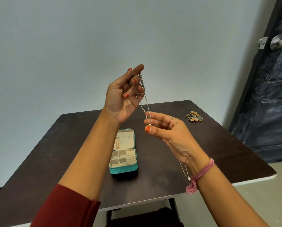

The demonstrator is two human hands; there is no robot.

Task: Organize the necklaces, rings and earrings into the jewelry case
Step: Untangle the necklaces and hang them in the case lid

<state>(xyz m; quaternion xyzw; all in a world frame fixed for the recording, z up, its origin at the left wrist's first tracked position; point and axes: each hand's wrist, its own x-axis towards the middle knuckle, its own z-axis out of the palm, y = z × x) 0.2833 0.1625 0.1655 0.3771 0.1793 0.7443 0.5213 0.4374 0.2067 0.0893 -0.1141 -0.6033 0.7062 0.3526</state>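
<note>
A thin silver necklace (144, 102) hangs in the air between my hands. My left hand (123, 95) is raised and grips its upper end with curled fingers. Lower and to the right, my right hand (166, 128) pinches the chain's bottom loop between thumb and forefinger. Below them on the dark table (71, 145) stands the open teal jewelry case (123, 167). Its lid lies flat behind, with a rose-gold piece (117, 143) in it. The cream compartments of the base look empty. Another silver chain (184, 171) lies on the table behind my right wrist.
A small heap of gold and dark jewelry pieces (194, 116) lies at the table's far right. A dark door (271, 95) with a metal knob stands at the right. The wall is pale grey. The table's right corner (274, 173) is close to the door.
</note>
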